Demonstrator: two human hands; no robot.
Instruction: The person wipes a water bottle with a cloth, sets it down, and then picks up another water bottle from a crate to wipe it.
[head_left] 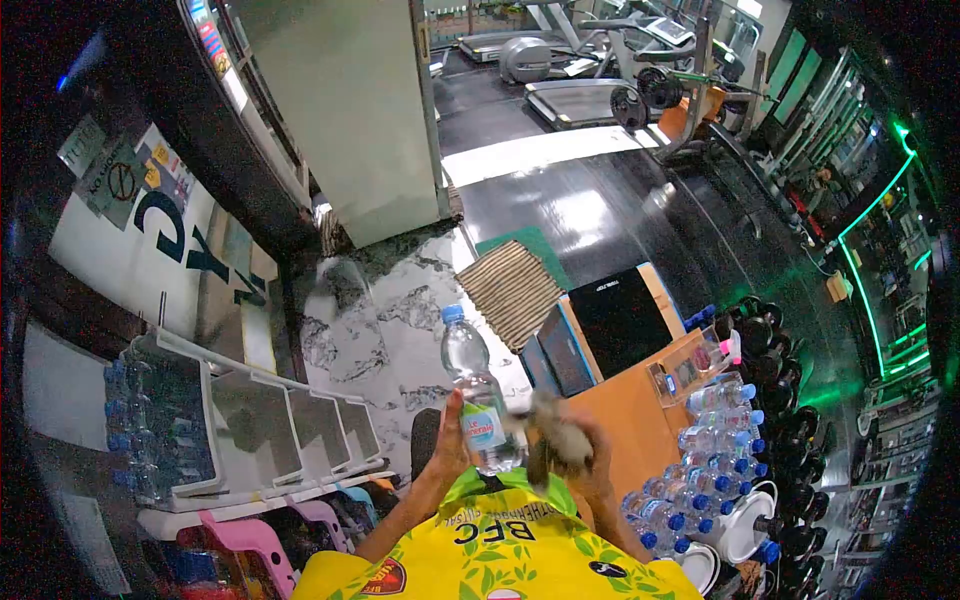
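A clear plastic water bottle (470,365) with a blue cap and a printed label stands nearly upright in front of my chest. My left hand (452,445) is closed around its lower left side, the thumb lying along the label. To the right of the bottle, my right hand (595,462) grips a greyish cloth (560,430), smeared by motion. The cloth's near edge comes close to the bottle's lower right side. My right fingers are partly hidden behind the cloth.
Many blue-capped bottles (700,470) crowd the right side beside a wooden counter (625,420) carrying a black panel (622,318). White open bins (255,425) line the left. A striped mat (510,290) lies ahead; a treadmill (575,103) stands farther back.
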